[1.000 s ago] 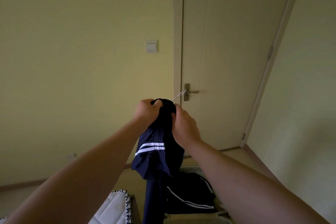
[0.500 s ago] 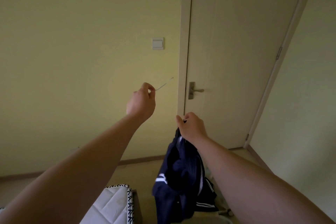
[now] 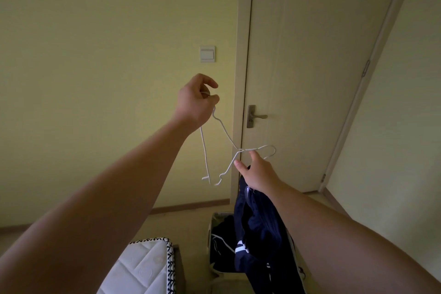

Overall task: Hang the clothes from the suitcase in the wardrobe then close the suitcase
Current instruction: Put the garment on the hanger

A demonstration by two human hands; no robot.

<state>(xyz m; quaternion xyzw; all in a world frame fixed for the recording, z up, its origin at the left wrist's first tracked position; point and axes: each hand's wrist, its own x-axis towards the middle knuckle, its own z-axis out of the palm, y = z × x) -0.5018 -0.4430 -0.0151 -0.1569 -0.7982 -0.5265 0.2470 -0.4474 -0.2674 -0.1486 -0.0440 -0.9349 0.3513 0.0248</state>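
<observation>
The closed door (image 3: 310, 79) fills the far wall. On the floor beside the bed's (image 3: 143, 267) corner, the suitcase (image 3: 211, 229) lies open. Above it hangs a navy garment (image 3: 260, 229), bunched in the right hand's (image 3: 259, 175) fingers. The raised left hand (image 3: 195, 100) clenches one end of a white wire hanger (image 3: 248, 149).

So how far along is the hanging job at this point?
Done: nothing visibly hung; no wardrobe is in view. In hand: the left hand pinches one end of a white hanger, and the right hand grips a navy garment and touches the hanger near its hook; the garment is not on it yet. Left: the suitcase lies open with dark clothes inside.
</observation>
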